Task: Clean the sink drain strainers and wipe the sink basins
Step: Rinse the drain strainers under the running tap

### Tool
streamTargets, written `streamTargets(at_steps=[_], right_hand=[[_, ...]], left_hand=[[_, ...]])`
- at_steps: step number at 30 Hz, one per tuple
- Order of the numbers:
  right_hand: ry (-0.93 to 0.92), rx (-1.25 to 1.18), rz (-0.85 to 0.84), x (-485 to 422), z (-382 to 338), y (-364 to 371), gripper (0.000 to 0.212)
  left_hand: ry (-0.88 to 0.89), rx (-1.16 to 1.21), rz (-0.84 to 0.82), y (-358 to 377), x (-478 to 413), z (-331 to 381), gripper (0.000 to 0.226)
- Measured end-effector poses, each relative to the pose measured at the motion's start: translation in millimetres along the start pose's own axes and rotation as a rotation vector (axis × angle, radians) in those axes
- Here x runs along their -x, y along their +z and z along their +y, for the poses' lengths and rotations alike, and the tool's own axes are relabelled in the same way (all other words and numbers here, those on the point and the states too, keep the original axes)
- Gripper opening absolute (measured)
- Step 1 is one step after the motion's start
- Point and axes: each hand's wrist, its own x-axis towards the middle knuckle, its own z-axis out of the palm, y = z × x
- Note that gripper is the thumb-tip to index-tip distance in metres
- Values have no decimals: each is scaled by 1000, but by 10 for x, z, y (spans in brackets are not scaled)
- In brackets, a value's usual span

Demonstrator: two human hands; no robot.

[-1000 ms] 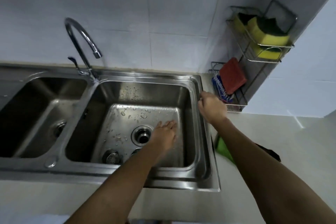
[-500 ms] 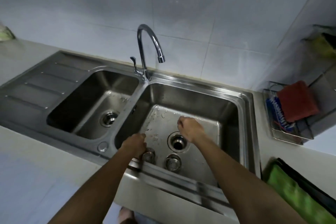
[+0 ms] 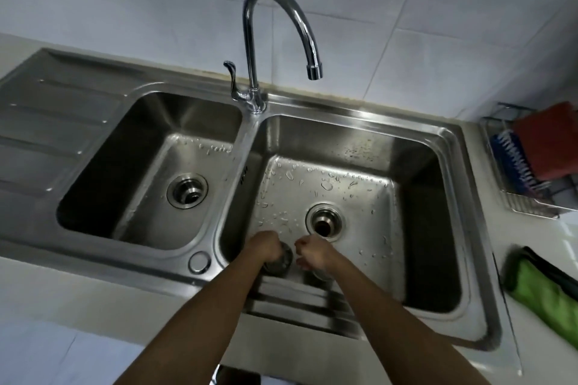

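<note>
Here both hands were down in the right basin [image 3: 416, 184], near its front wall. The left hand [image 3: 264, 245] was curled closed over a round metal strainer [image 3: 281, 261] resting on the wet basin floor. The right hand [image 3: 312, 251] sat just beside it, fingers bent over a second strainer [image 3: 319, 275]; that one was mostly hidden under the hand, so whether the grip had closed on it could not be told. The right drain [image 3: 325, 222] stood open just behind the right hand. The left basin [image 3: 134, 147] showed its own drain [image 3: 187, 190], also without a strainer as far as the view allowed. The faucet [image 3: 278, 25] spout hung over the right basin. A green cloth [image 3: 544, 294] lay on the bench [image 3: 528, 234] at right.
</note>
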Motion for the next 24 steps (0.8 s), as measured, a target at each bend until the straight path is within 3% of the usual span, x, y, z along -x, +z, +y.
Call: streamTargets(at_steps=[5,8,12,19,21,24], right_hand=[[111,-103,19,-81,-64,140,29],[123,-127,32,-127,-82,219,14],[125,-90,29,-146,-144,277,32],[86,38,209,-179,-121,241,32],[75,78,197,-172,-119,216,32],[-2,26,295,-149,-336,22,34]], left_hand=[[-13,24,-30,-39,-128,-115,39],[6,63,-83,-48,-169,-148,39],[-2,138,-89,-5,-205,-149,42],[-46,142,-114,49,-186,-209,42],[-19,140,-62,36,-163,-230,40],[171,180,224,-105,-95,-277,40]])
